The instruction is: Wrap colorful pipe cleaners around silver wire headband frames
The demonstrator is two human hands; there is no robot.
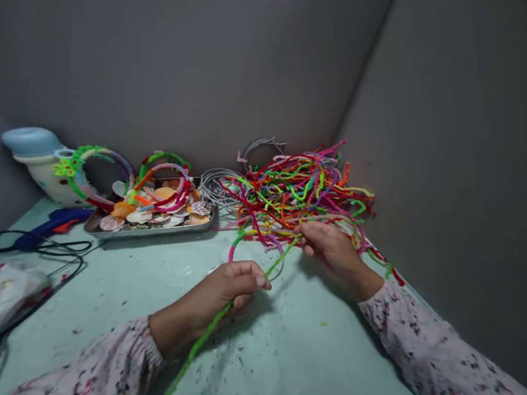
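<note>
Left hand (pixel 236 284), centre of the frame, is curled into a loose fist around the green pipe cleaner (pixel 192 356), thumb pressed on top. The stem runs from the lower left, through that fist, and up to the right hand (pixel 331 250). The right hand's fingers are drawn together, pinching the stem's far end at the edge of the bright pipe cleaner pile (pixel 300 183). Both hands hover low over the pale green table (pixel 290 362). To the left of the pile sits a metal tray (pixel 151 230) of shells, and further left a blue glue gun (pixel 53 222).
</note>
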